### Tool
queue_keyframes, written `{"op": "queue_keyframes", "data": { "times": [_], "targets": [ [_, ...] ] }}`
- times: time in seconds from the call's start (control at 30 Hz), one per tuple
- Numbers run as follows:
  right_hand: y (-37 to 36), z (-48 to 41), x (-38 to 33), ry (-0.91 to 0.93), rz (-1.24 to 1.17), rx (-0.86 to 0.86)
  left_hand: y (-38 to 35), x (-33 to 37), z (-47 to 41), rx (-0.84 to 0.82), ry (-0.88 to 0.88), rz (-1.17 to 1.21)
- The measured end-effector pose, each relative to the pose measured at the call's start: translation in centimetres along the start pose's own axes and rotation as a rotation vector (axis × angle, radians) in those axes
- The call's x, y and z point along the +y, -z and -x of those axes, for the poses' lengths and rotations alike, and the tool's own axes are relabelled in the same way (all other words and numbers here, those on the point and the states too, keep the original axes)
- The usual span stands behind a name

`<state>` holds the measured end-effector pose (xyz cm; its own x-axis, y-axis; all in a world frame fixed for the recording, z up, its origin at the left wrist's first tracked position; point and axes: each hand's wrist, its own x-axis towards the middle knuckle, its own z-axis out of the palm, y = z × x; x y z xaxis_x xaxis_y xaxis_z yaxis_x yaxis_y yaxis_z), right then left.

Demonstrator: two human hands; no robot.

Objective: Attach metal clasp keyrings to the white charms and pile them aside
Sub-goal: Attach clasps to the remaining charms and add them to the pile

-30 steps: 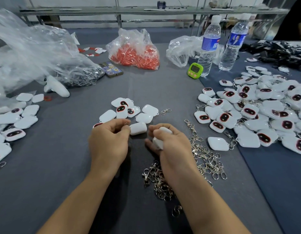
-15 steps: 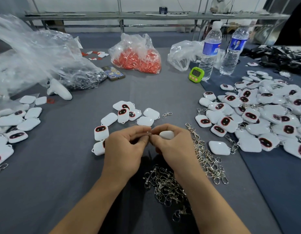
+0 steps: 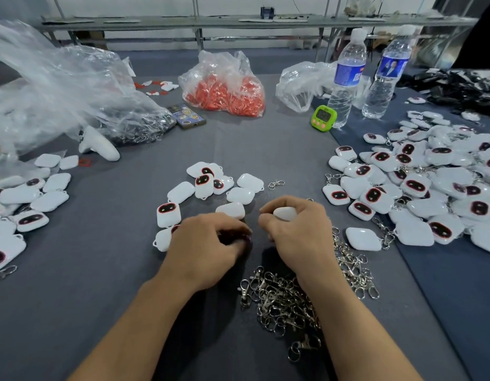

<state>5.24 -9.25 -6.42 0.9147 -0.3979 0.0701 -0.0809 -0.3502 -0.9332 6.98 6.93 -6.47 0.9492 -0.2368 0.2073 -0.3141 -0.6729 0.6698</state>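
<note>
Gripping white charm (image 3: 285, 213), right hand (image 3: 300, 233), axis hidden

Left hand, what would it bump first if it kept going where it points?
Probably the plain white charm just past the left hand, though depth is unclear. The right hand grips another charm.

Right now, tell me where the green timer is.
In the head view the green timer stands at the far centre-right of the table, beside the base of the nearer water bottle.
</note>
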Motion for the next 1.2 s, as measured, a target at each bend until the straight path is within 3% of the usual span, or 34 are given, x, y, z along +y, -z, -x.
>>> {"op": "queue_keyframes", "data": {
  "times": [0.1,0.23,0.37,0.53,0.67,0.87,1.2],
  "targets": [
    [-0.2,0.1,0.2,0.015,0.034,-0.014,-0.2,0.0,0.0,-0.119,-0.058,-0.115],
    [-0.2,0.2,0.1,0.035,0.054,-0.020,-0.4,-0.2,-0.2,-0.054,-0.094,-0.039],
    [-0.3,0.2,0.2,0.046,0.071,-0.017,-1.1,0.1,0.0,0.002,-0.131,-0.143],
    [-0.3,0.2,0.3,0.067,0.121,-0.040,-0.8,-0.1,0.1,0.108,-0.037,-0.111],
    [-0.2,0.5,0.1,0.114,0.133,-0.135,-1.1,0.1,-0.1,0.223,0.041,0.129],
    [-0.1,0.0,0.4,0.070,0.043,-0.124,-1.3,0.7,-0.3,0.174,0.149,0.473],
    [-0.3,0.5,0.0,0.143,0.085,-0.047,-1.2,0.8,0.1,0.286,-0.066,0.237]
  ]
}}
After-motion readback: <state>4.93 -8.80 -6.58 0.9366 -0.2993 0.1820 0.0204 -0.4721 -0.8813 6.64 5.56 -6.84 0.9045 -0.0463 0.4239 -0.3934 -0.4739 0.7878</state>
